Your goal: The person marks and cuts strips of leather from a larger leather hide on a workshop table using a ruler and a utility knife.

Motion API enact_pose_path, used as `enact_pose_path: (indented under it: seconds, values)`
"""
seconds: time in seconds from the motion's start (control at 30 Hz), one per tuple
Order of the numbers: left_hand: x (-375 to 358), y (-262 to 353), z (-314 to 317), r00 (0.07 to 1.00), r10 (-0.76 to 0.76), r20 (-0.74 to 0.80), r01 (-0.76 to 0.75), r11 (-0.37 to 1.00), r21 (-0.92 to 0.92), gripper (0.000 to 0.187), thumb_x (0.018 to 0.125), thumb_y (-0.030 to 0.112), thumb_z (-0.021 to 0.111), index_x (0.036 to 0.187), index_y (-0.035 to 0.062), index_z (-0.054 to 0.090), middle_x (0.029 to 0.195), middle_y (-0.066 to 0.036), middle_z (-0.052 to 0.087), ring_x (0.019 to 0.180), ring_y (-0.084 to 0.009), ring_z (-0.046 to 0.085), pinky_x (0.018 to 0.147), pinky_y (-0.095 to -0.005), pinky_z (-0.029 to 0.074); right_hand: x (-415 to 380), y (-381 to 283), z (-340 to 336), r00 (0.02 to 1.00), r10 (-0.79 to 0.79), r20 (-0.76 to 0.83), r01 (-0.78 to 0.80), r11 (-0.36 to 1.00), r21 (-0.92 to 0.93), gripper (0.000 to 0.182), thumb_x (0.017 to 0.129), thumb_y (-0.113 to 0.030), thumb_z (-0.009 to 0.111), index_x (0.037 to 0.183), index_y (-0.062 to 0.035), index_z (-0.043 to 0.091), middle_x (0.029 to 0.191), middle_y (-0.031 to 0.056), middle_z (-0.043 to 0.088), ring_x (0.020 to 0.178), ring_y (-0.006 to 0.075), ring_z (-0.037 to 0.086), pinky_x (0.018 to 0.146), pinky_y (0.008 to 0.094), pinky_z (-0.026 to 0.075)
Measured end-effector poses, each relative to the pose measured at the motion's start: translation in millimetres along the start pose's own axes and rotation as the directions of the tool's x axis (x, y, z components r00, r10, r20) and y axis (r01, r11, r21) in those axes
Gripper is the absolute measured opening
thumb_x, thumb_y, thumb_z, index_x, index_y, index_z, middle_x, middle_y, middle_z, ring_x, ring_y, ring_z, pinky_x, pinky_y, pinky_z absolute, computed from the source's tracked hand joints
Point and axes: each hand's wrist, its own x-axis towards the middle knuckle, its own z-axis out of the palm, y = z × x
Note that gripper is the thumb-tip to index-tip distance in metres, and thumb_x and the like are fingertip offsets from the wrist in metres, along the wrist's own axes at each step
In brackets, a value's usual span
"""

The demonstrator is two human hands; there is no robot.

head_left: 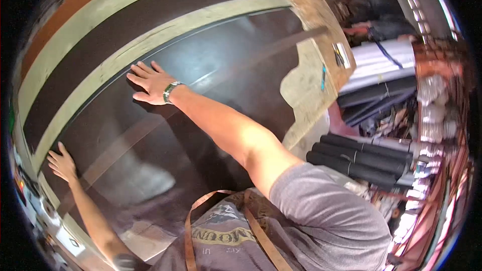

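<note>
A large dark brown sheet [216,115], smooth and shiny like leather, covers much of the worktable. My right hand [150,86], with a watch [170,92] on its wrist, rests flat near the sheet's far edge, fingers spread. Lower on the left, my left hand [63,164] lies with fingers apart at the sheet's left end. Neither hand holds anything. A long straight brown strip [281,45], perhaps a straightedge, runs diagonally across the sheet and passes beneath my right forearm.
Beyond the sheet lies a dark band [135,17] on the pale tabletop [125,52]. A blue pen-like tool [323,78] is at the right end. Dark rolls [356,158] and a white stack [381,60] stand right of the table. A tape measure [190,241] hangs round my neck.
</note>
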Motion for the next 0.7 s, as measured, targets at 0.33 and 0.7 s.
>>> enact_pose_path:
  seconds: [0.33,0.7]
  values:
    - [-266,282,-267,0.779,0.618,-0.101,-0.549,0.596,-0.586,0.092,0.075,0.059,0.080,0.138,-0.0014,0.051,0.135,-0.022,0.049,0.129,-0.0410,0.043,0.112,-0.0529,0.035,-65,91,-64,0.840,0.541,-0.049,-0.536,0.811,-0.234,0.079,0.102,-0.063,0.031,0.162,-0.0122,0.018,0.170,0.0101,0.010,0.157,0.0283,0.005,0.125,0.0540,0.008]
    - [-272,314,-271,0.832,0.553,-0.037,-0.467,0.663,-0.585,0.092,0.067,0.062,0.084,0.131,0.0029,0.053,0.132,-0.017,0.053,0.125,-0.0362,0.047,0.105,-0.0491,0.040,-64,97,-72,0.839,0.544,0.016,-0.539,0.834,-0.122,0.086,0.099,-0.066,0.035,0.163,-0.0113,0.015,0.171,0.0099,0.003,0.157,0.0288,-0.003,0.125,0.0543,0.001]
